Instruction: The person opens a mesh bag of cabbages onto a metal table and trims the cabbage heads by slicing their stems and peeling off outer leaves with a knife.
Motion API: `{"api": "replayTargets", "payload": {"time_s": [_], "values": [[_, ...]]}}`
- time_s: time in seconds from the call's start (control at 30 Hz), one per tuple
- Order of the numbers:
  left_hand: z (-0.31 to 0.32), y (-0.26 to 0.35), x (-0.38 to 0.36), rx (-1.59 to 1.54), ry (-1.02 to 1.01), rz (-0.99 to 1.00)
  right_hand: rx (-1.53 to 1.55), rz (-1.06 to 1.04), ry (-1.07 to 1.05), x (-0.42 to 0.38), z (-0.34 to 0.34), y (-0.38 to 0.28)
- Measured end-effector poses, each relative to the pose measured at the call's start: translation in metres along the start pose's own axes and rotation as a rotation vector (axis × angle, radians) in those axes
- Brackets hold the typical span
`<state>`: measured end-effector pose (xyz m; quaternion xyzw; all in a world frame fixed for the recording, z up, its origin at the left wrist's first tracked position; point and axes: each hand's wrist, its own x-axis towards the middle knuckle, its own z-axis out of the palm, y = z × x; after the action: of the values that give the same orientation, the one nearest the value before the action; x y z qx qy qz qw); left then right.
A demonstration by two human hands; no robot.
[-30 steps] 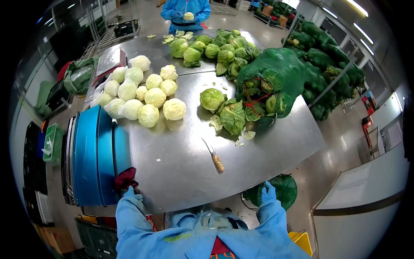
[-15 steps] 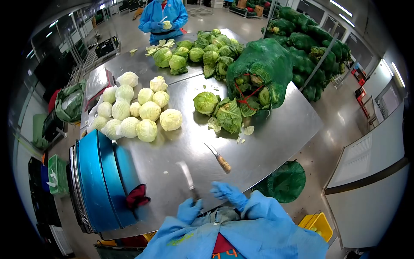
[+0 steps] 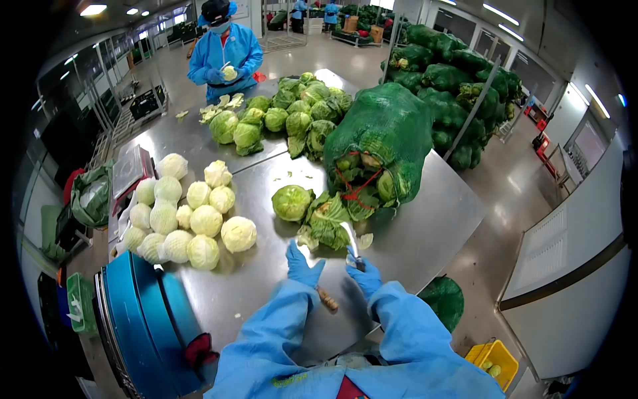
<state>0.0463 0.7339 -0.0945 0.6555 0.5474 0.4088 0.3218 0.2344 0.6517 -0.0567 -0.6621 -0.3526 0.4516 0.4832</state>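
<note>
My right hand (image 3: 365, 274) is wrapped round the dark handle of a knife (image 3: 351, 238), its blade pointing up and away from me. Fingers spread and holding nothing, my left hand (image 3: 303, 267) is over the steel table, just short of a leafy green cabbage (image 3: 329, 223). The knife blade overlaps that cabbage's near side in view; contact cannot be told. Beside it on the left sits a rounder cabbage (image 3: 291, 203). A wooden handle (image 3: 327, 299) of a second knife shows between my forearms; its blade is mostly hidden. Both hands wear blue gloves.
A green mesh sack (image 3: 385, 133) of cabbages lies behind. Peeled pale cabbages (image 3: 206, 221), some in foam nets, stand left, near blue crates (image 3: 136, 319). More cabbages (image 3: 299, 123) are piled at the back, where a co-worker (image 3: 224, 56) holds a cabbage. A yellow crate (image 3: 493, 362) is on the floor.
The dark-handled knife has passed from my left hand to my right. Both hands have reached forward towards the leafy cabbage, and the view has tilted up and shifted right.
</note>
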Motion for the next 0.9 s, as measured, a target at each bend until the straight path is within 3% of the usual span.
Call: {"api": "replayTargets", "payload": {"time_s": [0.1, 0.2, 0.23, 0.27, 0.33, 0.37, 0.4, 0.47, 0.5, 0.57, 0.63, 0.67, 0.77, 0.8, 0.9], "values": [[0.004, 0.000, 0.063, 0.172, 0.055, -0.043, -0.114, -0.223, 0.066, 0.088, 0.038, 0.037], [0.020, -0.035, 0.125, 0.204, 0.109, -0.173, -0.107, -0.340, 0.049, 0.116, 0.074, 0.008], [0.037, -0.069, 0.150, -0.013, 0.148, -0.077, -0.027, -0.425, 0.087, 0.125, 0.085, 0.013], [0.051, -0.110, 0.174, -0.230, 0.180, 0.011, -0.077, -0.371, 0.119, 0.126, 0.098, 0.012], [0.050, -0.122, 0.198, -0.449, 0.192, 0.019, -0.115, -0.289, 0.134, 0.135, 0.116, 0.006], [0.050, -0.129, 0.209, -0.558, 0.199, 0.024, -0.119, -0.374, 0.136, 0.152, 0.129, 0.016], [0.025, -0.086, 0.217, -0.652, 0.152, -0.010, -0.105, -0.375, 0.107, 0.167, 0.139, 0.011], [0.021, -0.077, 0.261, -0.537, 0.195, 0.014, -0.075, -0.367, 0.018, 0.218, 0.153, -0.011], [0.019, -0.104, 0.289, -0.323, 0.276, 0.073, -0.056, -0.352, -0.044, 0.248, 0.156, -0.022], [-0.008, -0.149, 0.341, 0.026, 0.164, 0.126, -0.133, -0.305, -0.162, 0.299, 0.150, -0.051], [-0.030, -0.118, 0.356, 0.008, -0.020, -0.018, -0.327, -0.245, -0.186, 0.294, 0.133, -0.098], [-0.032, -0.130, 0.361, -0.048, -0.040, 0.075, -0.305, -0.395, -0.070, 0.285, 0.132, -0.090], [-0.034, -0.110, 0.346, 0.137, -0.049, -0.064, 0.207, -0.124, -0.202, 0.226, 0.101, -0.067], [-0.023, -0.118, 0.334, 0.274, 0.102, 0.030, 0.235, -0.097, -0.176, 0.194, 0.082, -0.064], [-0.007, -0.032, 0.271, -0.059, 0.103, 0.033, 0.528, 0.118, -0.022, 0.122, 0.023, -0.019]]}}
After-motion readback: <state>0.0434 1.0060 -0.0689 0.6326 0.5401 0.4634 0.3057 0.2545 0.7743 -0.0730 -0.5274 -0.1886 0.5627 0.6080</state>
